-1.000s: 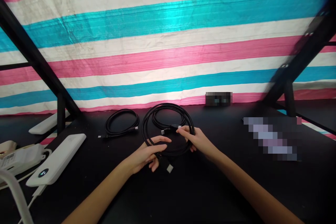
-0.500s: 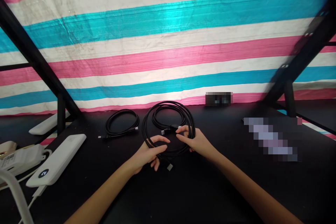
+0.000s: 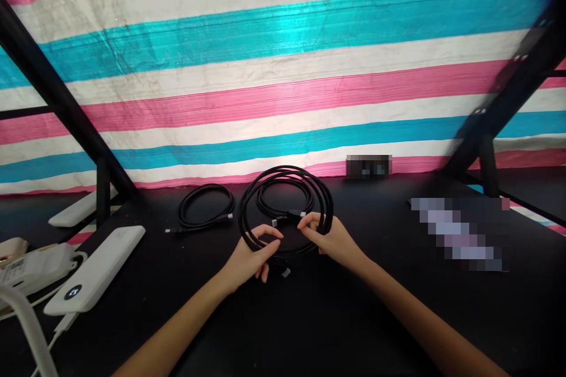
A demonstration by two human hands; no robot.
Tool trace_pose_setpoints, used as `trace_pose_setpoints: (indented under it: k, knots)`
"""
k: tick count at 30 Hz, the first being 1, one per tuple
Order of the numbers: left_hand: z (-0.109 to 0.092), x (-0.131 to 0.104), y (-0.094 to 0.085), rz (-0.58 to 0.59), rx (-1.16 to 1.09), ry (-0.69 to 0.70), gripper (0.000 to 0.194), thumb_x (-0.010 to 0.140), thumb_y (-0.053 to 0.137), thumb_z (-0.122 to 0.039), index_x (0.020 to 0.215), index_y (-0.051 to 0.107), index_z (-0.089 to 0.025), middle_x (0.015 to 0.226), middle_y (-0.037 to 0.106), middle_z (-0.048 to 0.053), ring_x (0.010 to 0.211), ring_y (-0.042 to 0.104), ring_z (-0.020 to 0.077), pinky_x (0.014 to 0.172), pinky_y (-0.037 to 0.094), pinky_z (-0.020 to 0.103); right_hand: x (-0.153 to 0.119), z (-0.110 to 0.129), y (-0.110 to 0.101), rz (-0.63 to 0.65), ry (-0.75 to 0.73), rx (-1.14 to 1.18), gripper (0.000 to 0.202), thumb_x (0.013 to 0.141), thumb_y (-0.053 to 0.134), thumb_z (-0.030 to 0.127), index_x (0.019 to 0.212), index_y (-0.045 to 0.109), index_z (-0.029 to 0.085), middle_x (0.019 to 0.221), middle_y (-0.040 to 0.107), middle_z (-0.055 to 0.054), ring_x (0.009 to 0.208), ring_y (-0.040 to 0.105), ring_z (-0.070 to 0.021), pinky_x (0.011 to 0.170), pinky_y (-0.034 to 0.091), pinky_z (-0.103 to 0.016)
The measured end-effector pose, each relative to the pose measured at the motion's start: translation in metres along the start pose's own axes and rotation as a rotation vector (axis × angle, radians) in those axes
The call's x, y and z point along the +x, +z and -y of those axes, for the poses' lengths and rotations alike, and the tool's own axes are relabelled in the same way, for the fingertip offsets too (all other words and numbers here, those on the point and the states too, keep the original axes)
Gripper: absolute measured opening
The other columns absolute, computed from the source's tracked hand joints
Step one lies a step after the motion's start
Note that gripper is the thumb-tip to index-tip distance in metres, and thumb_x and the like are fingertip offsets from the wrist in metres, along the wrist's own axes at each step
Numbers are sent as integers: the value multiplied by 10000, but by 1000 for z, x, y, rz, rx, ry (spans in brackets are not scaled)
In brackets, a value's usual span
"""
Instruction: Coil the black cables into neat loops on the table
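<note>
A large coil of black cable [image 3: 242, 206] is raised over the black table, held between my two hands. My left hand [image 3: 254, 253] grips its lower left side, thumb and fingers round the loops. On the right side of the coil, my right hand [image 3: 325, 235] is closed round the strands. A connector [image 3: 286, 272] hangs below the coil, beside my left fingers. Behind the held coil lies a smaller coiled black cable [image 3: 283, 212], seen through the loops. Another coiled black cable [image 3: 206, 225] with light metal plugs rests to the left.
A white power bank [image 3: 99, 268] with a cable plugged in lies at the left, near white adapters [image 3: 39, 268]. A blurred dark box [image 3: 368, 166] stands at the back. Blurred items [image 3: 457, 232] lie at the right. Black frame bars slant up both sides before a striped sheet.
The held coil has risen slightly and its loops have spread a little wider. Its hanging connector has moved up a little. Both hands keep their hold, with small shifts.
</note>
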State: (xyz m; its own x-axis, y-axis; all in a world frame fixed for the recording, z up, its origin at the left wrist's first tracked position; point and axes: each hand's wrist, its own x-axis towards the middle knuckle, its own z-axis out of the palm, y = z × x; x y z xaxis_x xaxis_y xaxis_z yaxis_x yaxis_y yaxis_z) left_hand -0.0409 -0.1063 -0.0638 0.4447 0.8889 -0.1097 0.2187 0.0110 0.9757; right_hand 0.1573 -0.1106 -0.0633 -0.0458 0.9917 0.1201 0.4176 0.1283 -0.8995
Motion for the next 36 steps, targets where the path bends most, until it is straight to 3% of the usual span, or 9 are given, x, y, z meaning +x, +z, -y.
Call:
trace_pose_setpoints:
  k: [7,13,17,23,27,29,33,36]
  knots:
    - [8,7,-3,-189,-75,73,261,778,542,-404,882,533,-165,323,356,-114,244,378,70,273,254,143,-2,4,1,-107,-103,-28,135,777,525,253,719,619,176,498,391,63,390,425,-62,385,322,-183]
    - [7,8,-9,-381,-224,125,314,744,565,-425,900,532,-154,333,327,-127,247,312,59,289,325,176,-2,4,0,-103,-24,91,198,801,502,344,815,615,182,513,379,67,362,386,-63,340,343,-190]
    - [3,6,-8,-386,-296,85,313,724,571,-416,879,554,-144,296,283,-132,249,277,59,298,332,180,-1,4,-1,-125,63,166,218,762,549,358,881,608,185,539,402,72,339,396,-59,317,359,-197]
    - [-2,4,-10,-407,-385,35,317,705,580,-434,762,613,-124,296,312,-98,261,340,60,307,244,161,1,8,-3,-185,193,371,363,710,591,348,1023,605,165,487,388,94,313,350,-39,302,266,-171]
    - [-6,3,-13,-400,-463,-46,395,706,560,-493,598,603,-115,299,283,-79,282,347,52,314,221,160,0,11,-5,-117,279,571,405,706,586,313,1071,598,138,450,317,111,328,288,-26,314,201,-155]
    - [-8,3,-15,-324,-536,-124,417,713,546,-502,526,563,-129,303,279,-69,290,342,55,307,212,163,0,11,-6,-70,296,598,398,704,588,303,1064,600,133,436,285,117,331,270,-26,319,185,-154]
    - [-10,4,-20,-118,-727,-177,408,733,519,-475,478,453,-164,332,209,-85,269,248,43,287,166,175,1,9,-5,-2,264,394,313,698,585,298,965,639,144,419,329,100,324,300,-42,310,189,-169]
    - [-8,5,-21,-224,-607,-138,284,743,533,-438,736,569,-157,368,246,-103,273,281,50,277,128,156,1,5,-3,-47,161,142,246,701,575,300,881,661,155,420,399,78,322,341,-59,312,248,-187]
